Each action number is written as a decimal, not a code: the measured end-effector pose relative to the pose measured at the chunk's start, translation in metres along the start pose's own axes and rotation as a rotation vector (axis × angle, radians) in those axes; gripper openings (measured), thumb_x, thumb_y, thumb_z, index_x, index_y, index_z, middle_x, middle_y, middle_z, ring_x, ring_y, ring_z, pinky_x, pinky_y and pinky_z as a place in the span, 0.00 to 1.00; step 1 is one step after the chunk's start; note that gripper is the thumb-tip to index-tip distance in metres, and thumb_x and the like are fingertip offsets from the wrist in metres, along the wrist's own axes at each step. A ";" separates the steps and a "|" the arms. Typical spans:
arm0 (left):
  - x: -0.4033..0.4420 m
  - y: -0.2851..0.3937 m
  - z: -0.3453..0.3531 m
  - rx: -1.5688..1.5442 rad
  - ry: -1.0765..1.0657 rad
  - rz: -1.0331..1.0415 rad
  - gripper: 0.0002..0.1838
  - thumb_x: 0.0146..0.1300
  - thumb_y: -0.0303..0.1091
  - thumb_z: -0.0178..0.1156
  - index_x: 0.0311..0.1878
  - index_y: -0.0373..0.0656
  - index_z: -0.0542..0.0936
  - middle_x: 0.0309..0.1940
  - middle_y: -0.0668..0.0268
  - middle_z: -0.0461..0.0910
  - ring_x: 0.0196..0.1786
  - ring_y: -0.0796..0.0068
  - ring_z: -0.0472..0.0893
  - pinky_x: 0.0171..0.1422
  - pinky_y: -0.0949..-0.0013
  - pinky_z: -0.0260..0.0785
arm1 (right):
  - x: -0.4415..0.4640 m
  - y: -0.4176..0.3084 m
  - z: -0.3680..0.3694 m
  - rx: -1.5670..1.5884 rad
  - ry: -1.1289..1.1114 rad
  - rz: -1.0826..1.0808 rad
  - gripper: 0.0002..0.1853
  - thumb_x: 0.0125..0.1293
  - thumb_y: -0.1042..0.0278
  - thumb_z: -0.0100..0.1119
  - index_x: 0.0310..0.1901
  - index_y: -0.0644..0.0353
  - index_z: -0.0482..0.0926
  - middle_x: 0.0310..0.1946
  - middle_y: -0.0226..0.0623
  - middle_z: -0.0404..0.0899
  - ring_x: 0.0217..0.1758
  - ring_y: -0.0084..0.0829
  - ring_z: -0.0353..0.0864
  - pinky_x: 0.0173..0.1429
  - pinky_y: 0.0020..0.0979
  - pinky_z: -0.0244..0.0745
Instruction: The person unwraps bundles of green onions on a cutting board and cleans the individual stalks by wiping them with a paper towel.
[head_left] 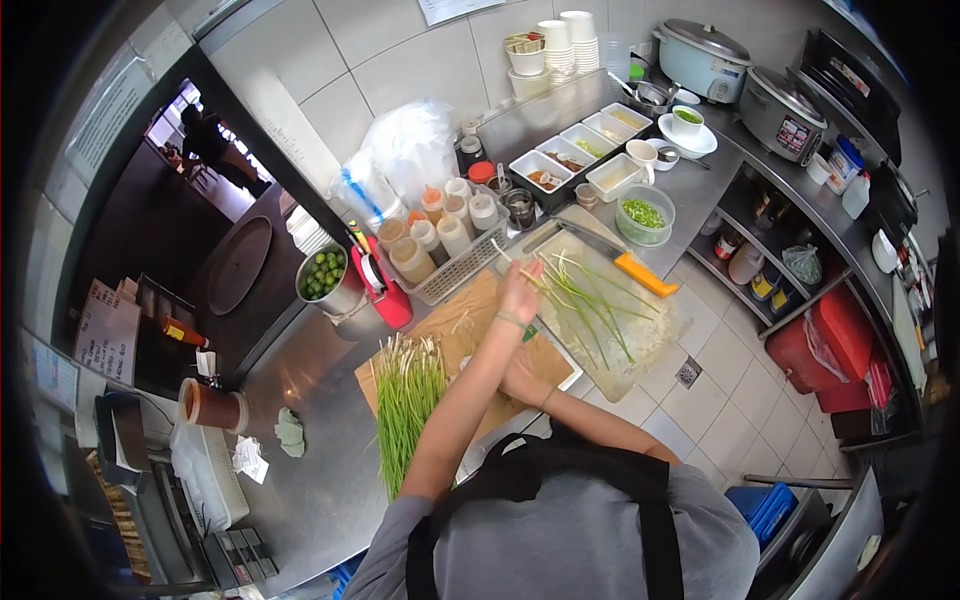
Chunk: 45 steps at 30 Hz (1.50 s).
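My left hand (520, 292) is closed at the edge of the cutting board (645, 345), pinching a spring onion whose white root end (502, 252) pokes out past the fingers. Several loose spring onions (590, 305) lie across the board beside it. A knife with an orange handle (645, 274) rests along the board's far side. My right hand (520, 382) is lower, over brown paper (465, 310), its fingers partly hidden behind my left forearm. Something small and green (529, 332) shows near it. A big bunch of spring onions (408, 405) lies on the paper to the left.
A tub of chopped spring onion (643, 215) stands behind the board. Farther back are a tray of toppings (580, 150) and a basket of sauce bottles (455, 262). A pot of limes (325, 277) and a red tape dispenser (385, 290) stand left. Rice cookers (703, 62) are back right.
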<state>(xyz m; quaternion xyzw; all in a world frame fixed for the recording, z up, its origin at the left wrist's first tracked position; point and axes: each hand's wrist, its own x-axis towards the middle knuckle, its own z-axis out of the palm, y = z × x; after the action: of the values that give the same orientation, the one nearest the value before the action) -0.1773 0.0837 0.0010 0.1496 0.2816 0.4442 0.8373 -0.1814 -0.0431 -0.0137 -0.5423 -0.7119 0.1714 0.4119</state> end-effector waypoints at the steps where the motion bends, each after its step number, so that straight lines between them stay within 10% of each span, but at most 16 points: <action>1: 0.018 -0.008 -0.008 0.111 0.031 -0.056 0.32 0.62 0.47 0.52 0.63 0.40 0.55 0.64 0.59 0.58 0.65 0.66 0.60 0.66 0.53 0.50 | -0.001 0.001 -0.001 0.029 -0.012 0.023 0.14 0.51 0.58 0.57 0.28 0.62 0.73 0.29 0.47 0.74 0.35 0.49 0.73 0.39 0.44 0.65; 5: -0.031 -0.004 0.044 0.604 0.159 -0.122 0.43 0.57 0.49 0.59 0.67 0.39 0.48 0.65 0.57 0.53 0.65 0.68 0.59 0.64 0.56 0.52 | 0.004 -0.002 -0.013 0.092 -0.088 0.049 0.14 0.54 0.57 0.56 0.31 0.61 0.73 0.28 0.45 0.73 0.33 0.46 0.72 0.37 0.42 0.65; 11: -0.118 0.012 0.045 0.808 -0.245 0.426 0.23 0.57 0.28 0.59 0.56 0.37 0.67 0.46 0.63 0.73 0.48 0.76 0.72 0.52 0.72 0.65 | 0.019 -0.004 -0.019 0.069 0.014 -0.217 0.12 0.58 0.67 0.51 0.43 0.61 0.70 0.32 0.40 0.72 0.32 0.40 0.73 0.37 0.41 0.66; 18: -0.214 0.058 -0.057 1.167 0.426 0.859 0.04 0.57 0.26 0.58 0.35 0.38 0.79 0.34 0.66 0.77 0.35 0.80 0.76 0.43 0.77 0.67 | 0.045 -0.026 -0.041 -0.058 -0.010 -0.097 0.10 0.60 0.66 0.53 0.26 0.63 0.73 0.23 0.45 0.70 0.27 0.49 0.73 0.31 0.43 0.68; 23: -0.257 0.080 -0.124 1.906 1.093 0.845 0.06 0.47 0.27 0.63 0.31 0.45 0.79 0.30 0.63 0.70 0.37 0.62 0.71 0.42 0.64 0.67 | 0.046 -0.028 -0.051 0.094 -0.078 -0.015 0.09 0.62 0.69 0.51 0.29 0.67 0.74 0.25 0.48 0.69 0.28 0.50 0.70 0.33 0.41 0.64; 45: -0.296 0.120 -0.112 1.358 0.991 0.625 0.07 0.49 0.29 0.60 0.30 0.35 0.80 0.23 0.62 0.81 0.27 0.75 0.81 0.35 0.74 0.72 | 0.038 -0.059 -0.054 0.300 -0.166 0.044 0.10 0.59 0.66 0.55 0.28 0.65 0.75 0.20 0.42 0.66 0.22 0.40 0.69 0.27 0.36 0.60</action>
<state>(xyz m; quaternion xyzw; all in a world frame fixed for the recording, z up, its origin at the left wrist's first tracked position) -0.4567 -0.0943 0.0720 0.4738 0.7592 0.4030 0.1916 -0.1799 -0.0404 0.0743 -0.4741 -0.6980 0.3288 0.4241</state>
